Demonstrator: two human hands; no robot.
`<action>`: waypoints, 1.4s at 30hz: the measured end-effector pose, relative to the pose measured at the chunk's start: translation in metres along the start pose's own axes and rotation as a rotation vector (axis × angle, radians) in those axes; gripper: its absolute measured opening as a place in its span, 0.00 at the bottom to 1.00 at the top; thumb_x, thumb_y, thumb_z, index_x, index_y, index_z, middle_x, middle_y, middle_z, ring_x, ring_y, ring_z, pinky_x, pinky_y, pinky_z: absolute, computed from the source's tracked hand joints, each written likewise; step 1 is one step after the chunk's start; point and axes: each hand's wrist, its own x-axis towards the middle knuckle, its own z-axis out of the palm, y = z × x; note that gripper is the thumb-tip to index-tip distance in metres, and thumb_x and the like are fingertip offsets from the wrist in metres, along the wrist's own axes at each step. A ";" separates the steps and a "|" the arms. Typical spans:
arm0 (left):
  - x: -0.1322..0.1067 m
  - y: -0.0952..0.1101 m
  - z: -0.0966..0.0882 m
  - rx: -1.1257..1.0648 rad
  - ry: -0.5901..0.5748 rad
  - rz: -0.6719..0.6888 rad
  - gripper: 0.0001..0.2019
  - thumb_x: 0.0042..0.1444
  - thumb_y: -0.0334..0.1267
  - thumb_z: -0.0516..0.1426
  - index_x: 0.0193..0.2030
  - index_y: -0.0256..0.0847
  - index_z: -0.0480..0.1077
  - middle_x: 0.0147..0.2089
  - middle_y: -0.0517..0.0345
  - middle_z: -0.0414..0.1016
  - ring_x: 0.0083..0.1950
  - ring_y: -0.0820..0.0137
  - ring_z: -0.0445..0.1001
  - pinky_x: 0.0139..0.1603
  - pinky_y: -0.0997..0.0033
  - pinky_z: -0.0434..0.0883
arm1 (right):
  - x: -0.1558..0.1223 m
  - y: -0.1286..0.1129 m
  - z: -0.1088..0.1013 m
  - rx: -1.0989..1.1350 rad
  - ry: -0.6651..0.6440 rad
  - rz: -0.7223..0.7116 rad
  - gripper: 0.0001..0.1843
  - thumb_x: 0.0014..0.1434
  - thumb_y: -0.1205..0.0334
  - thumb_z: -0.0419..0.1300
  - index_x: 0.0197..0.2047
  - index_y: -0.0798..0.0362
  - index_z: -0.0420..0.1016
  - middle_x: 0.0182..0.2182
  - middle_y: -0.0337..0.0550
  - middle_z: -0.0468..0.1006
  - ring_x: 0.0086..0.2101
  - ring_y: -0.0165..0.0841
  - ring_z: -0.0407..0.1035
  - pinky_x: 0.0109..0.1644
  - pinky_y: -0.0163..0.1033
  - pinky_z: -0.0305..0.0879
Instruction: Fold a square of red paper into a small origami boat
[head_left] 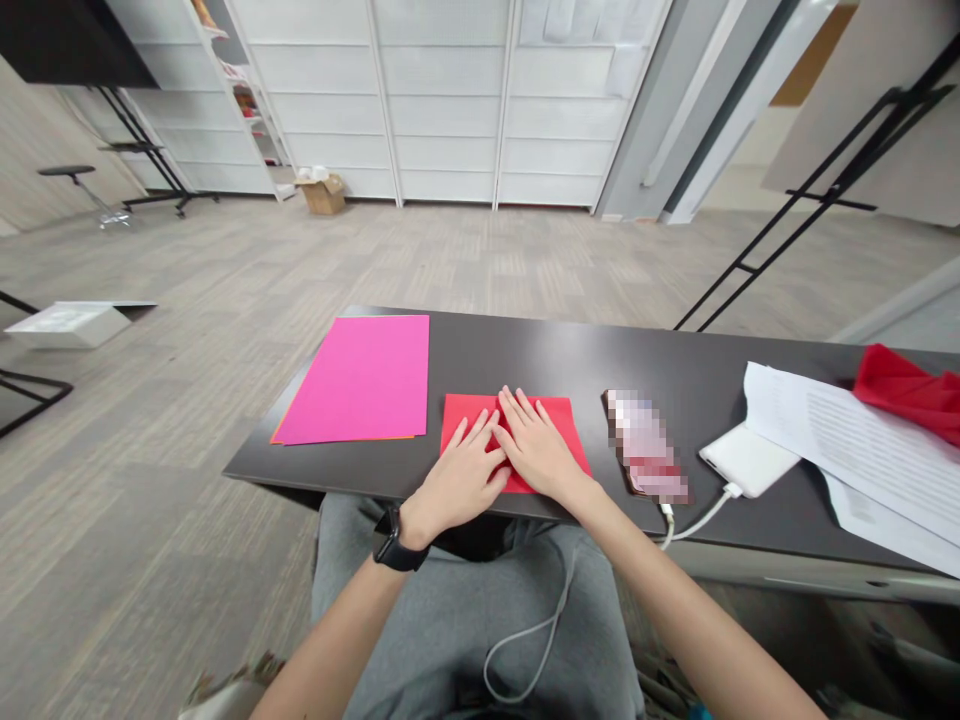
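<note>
A sheet of red paper (555, 410) lies on the dark table close to its front edge, partly covered by both hands. My left hand (463, 475) rests on the paper's left half, palm down, with fingers stretched out. My right hand (538, 447) lies flat across the middle, its fingers extended toward the far edge. The two hands meet near the paper's centre. Whether the sheet is folded under them I cannot tell. To the left is a stack of pink paper (367, 378) with an orange edge showing beneath.
Right of the red paper, a phone (646, 445) is cabled to a white power bank (750, 458). Printed sheets (862, 440) and a red cloth-like item (907, 390) lie at the far right. The table (517, 350) ends just before my lap, where a cable (551, 625) hangs.
</note>
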 end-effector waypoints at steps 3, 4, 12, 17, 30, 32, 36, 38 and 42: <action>-0.001 -0.011 -0.006 -0.106 0.089 -0.124 0.14 0.64 0.28 0.49 0.51 0.36 0.73 0.68 0.41 0.67 0.72 0.61 0.62 0.70 0.55 0.65 | 0.000 -0.001 0.002 0.013 0.020 -0.004 0.36 0.72 0.46 0.38 0.74 0.62 0.50 0.73 0.53 0.48 0.72 0.44 0.40 0.73 0.54 0.42; 0.001 -0.013 -0.008 -0.098 0.116 -0.136 0.16 0.63 0.26 0.48 0.51 0.35 0.72 0.65 0.41 0.70 0.69 0.62 0.66 0.69 0.56 0.67 | 0.000 -0.001 0.003 0.005 0.032 -0.009 0.37 0.72 0.45 0.39 0.74 0.62 0.51 0.73 0.53 0.48 0.72 0.44 0.40 0.73 0.55 0.42; 0.040 -0.003 -0.004 0.233 0.020 -0.014 0.26 0.66 0.32 0.45 0.70 0.27 0.57 0.73 0.37 0.56 0.76 0.53 0.53 0.73 0.49 0.56 | -0.001 -0.003 0.005 -0.085 0.022 -0.037 0.36 0.66 0.61 0.45 0.74 0.65 0.48 0.73 0.54 0.50 0.71 0.45 0.42 0.73 0.55 0.44; 0.043 -0.011 0.008 0.172 -0.028 -0.034 0.28 0.69 0.36 0.41 0.73 0.29 0.51 0.76 0.41 0.50 0.77 0.60 0.50 0.74 0.53 0.54 | -0.001 -0.002 0.008 -0.098 0.060 -0.047 0.36 0.64 0.63 0.45 0.74 0.63 0.50 0.72 0.53 0.52 0.71 0.45 0.44 0.73 0.56 0.45; 0.033 -0.033 0.009 0.232 0.063 -0.130 0.26 0.69 0.37 0.45 0.71 0.32 0.58 0.74 0.43 0.56 0.75 0.58 0.55 0.73 0.52 0.57 | -0.007 0.029 0.003 -0.064 0.075 0.024 0.33 0.68 0.60 0.41 0.73 0.65 0.52 0.72 0.58 0.51 0.71 0.41 0.46 0.73 0.52 0.47; 0.032 -0.033 0.007 0.238 0.054 -0.134 0.25 0.69 0.37 0.45 0.71 0.32 0.58 0.74 0.43 0.55 0.75 0.57 0.55 0.73 0.51 0.57 | -0.012 0.035 0.001 -0.096 0.065 0.074 0.33 0.69 0.58 0.39 0.73 0.66 0.52 0.72 0.58 0.51 0.71 0.42 0.46 0.73 0.53 0.47; 0.031 -0.029 0.005 0.293 0.076 -0.259 0.29 0.68 0.43 0.47 0.71 0.27 0.57 0.74 0.37 0.55 0.75 0.54 0.56 0.74 0.52 0.54 | -0.019 0.044 -0.003 -0.150 0.040 0.135 0.34 0.71 0.55 0.37 0.74 0.63 0.50 0.73 0.56 0.49 0.71 0.43 0.47 0.72 0.59 0.45; 0.031 -0.026 0.003 0.328 0.073 -0.319 0.31 0.67 0.46 0.47 0.71 0.25 0.57 0.74 0.36 0.54 0.75 0.54 0.55 0.74 0.54 0.52 | -0.021 0.047 -0.005 -0.167 0.019 0.146 0.34 0.71 0.53 0.37 0.74 0.61 0.48 0.73 0.55 0.48 0.71 0.42 0.46 0.72 0.60 0.43; 0.030 -0.021 -0.001 0.376 0.028 -0.377 0.35 0.67 0.48 0.45 0.70 0.18 0.55 0.74 0.32 0.53 0.75 0.53 0.54 0.75 0.56 0.49 | -0.024 0.049 -0.008 -0.181 0.001 0.178 0.37 0.71 0.49 0.36 0.75 0.62 0.47 0.73 0.55 0.47 0.71 0.42 0.43 0.73 0.59 0.40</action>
